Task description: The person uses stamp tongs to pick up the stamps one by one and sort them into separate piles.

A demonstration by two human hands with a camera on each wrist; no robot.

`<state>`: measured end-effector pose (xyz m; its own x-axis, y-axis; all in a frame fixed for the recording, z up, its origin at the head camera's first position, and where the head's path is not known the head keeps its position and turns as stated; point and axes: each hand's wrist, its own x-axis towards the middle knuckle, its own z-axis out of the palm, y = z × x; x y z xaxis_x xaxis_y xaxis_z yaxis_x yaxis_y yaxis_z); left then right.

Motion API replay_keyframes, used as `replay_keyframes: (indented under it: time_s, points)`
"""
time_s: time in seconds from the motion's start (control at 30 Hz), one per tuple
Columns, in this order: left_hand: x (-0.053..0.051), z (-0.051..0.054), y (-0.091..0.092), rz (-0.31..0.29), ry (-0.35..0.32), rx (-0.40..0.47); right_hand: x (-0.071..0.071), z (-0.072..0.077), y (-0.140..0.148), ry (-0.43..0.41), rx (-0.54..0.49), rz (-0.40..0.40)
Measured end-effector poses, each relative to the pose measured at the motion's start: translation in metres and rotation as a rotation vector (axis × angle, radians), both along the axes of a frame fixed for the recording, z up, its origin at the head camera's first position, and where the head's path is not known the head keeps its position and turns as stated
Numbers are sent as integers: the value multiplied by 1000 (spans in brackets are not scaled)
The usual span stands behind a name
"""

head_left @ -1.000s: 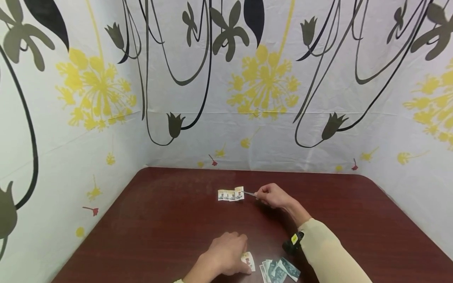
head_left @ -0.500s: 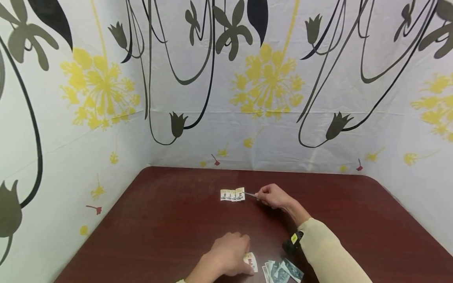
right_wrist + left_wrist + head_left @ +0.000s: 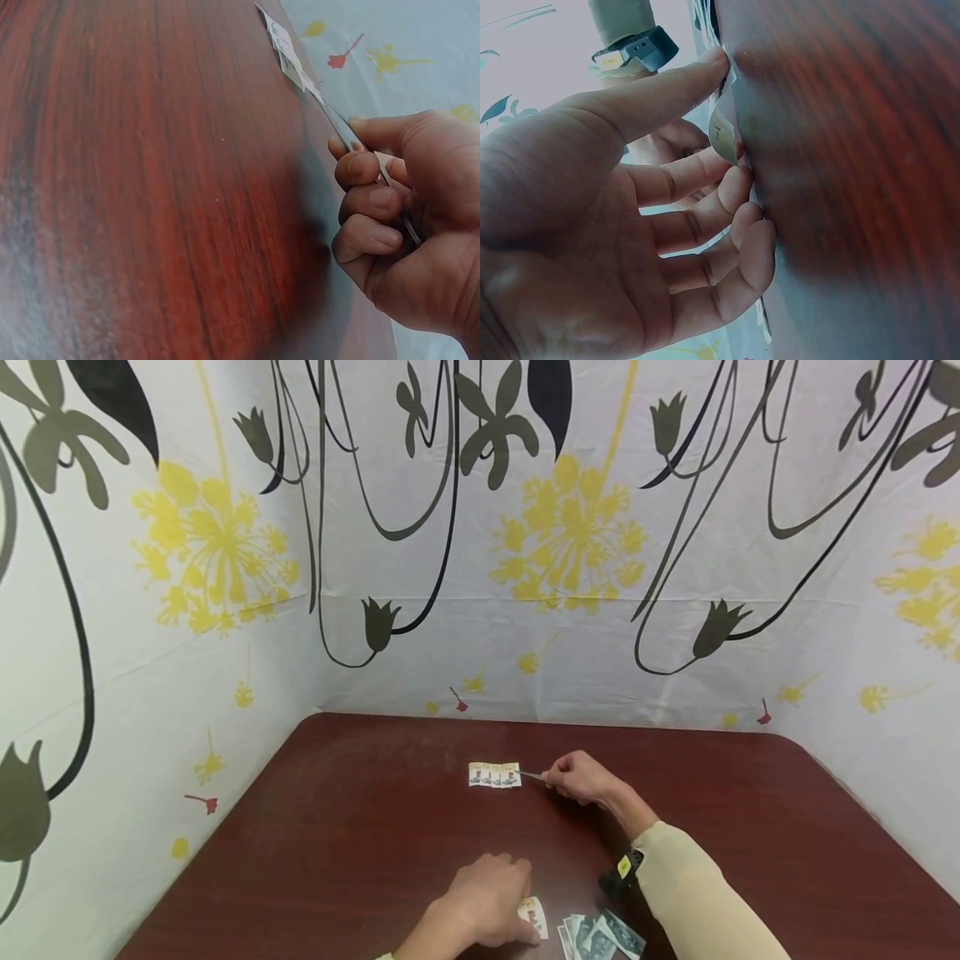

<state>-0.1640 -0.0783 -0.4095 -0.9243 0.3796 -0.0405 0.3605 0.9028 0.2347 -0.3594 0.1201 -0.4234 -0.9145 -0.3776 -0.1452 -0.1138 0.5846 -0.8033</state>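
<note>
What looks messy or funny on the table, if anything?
The pile of stamps: they overlap at uneven angles, while the far row is nearly straight. Also, the stamp at the left hand looks bowed up off the table. I see nothing spilled.

The left grip [image 3: 615,217] holds 1 curled paper [image 3: 722,137] between thumb and forefinger at the reddish tabletop [image 3: 855,165].

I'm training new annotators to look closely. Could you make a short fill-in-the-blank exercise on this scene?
The right hand grips slim, silver, two-armed metal ____.
The row of white-and-yellow rectangular paper slips lies ____ from the left hand than the fanned pile of blue-grey paper slips.
In the head view, the left hand is on the pile's ____ side.

Missing words: tweezers; farther; left.
</note>
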Motion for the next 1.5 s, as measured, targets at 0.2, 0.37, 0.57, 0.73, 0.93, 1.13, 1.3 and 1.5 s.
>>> replay_keyframes:
  time_s: [0.2, 0.37, 0.57, 0.73, 0.93, 1.13, 1.3, 1.5]
  points:
    - [1, -1, 2, -2, 3, 0, 3, 1, 4, 12, 24, -10]
    - [0, -3, 1, -6, 17, 1, 6, 3, 8, 16, 23, -9]
    - [-1, -3, 0, -4, 15, 2, 10, 4, 20, -5, -4, 18]
    - [0, -2, -1, -7, 11, 12, 15, 4, 30, -9, -16, 26]
    - [1, -2, -2, -11, 6, 23, 22, 3, 37, 29, 2, 31]
    - [0, 1, -1, -15, -1, 31, 33, 7, 42, 76, 25, 83]
    - [1, 2, -1, -14, 2, 32, 44, 11, 46, 85, 29, 155]
    - [0, 1, -2, -13, 1, 43, 59, 19, 53, 40, 0, 224]
